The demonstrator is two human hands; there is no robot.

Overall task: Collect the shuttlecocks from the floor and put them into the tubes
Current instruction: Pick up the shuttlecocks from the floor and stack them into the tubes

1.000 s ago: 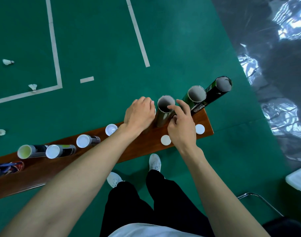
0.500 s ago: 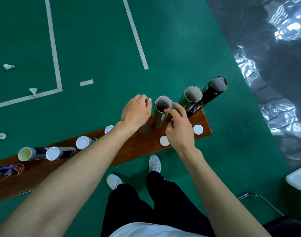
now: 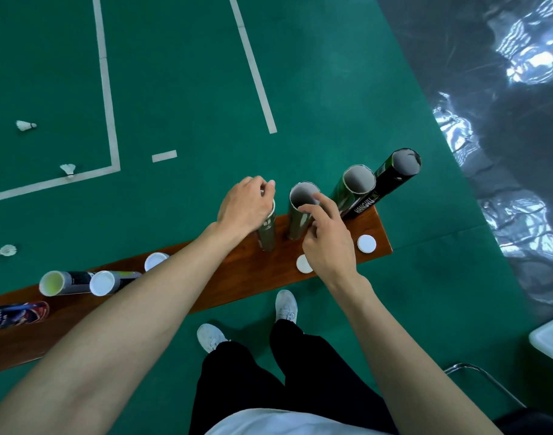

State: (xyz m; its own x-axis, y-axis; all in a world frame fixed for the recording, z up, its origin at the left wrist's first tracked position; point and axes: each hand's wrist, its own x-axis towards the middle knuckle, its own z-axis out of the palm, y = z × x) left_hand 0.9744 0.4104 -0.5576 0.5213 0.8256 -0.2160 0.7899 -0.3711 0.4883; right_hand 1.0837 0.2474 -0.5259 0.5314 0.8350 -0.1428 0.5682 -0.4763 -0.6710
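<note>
Left hand [image 3: 244, 208] grips upright tube [image 3: 267, 229] | right hand [image 3: 327, 246] touches upright tube [image 3: 300, 215]

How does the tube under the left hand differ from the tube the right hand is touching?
The left hand covers the top of the left tube, hiding its mouth; the middle tube by the right hand shows an open mouth with a pale inside. The left hand grips its tube from above; the right only touches the middle tube's rim with a finger. Both are dark and stand upright on the wooden bench.
</note>
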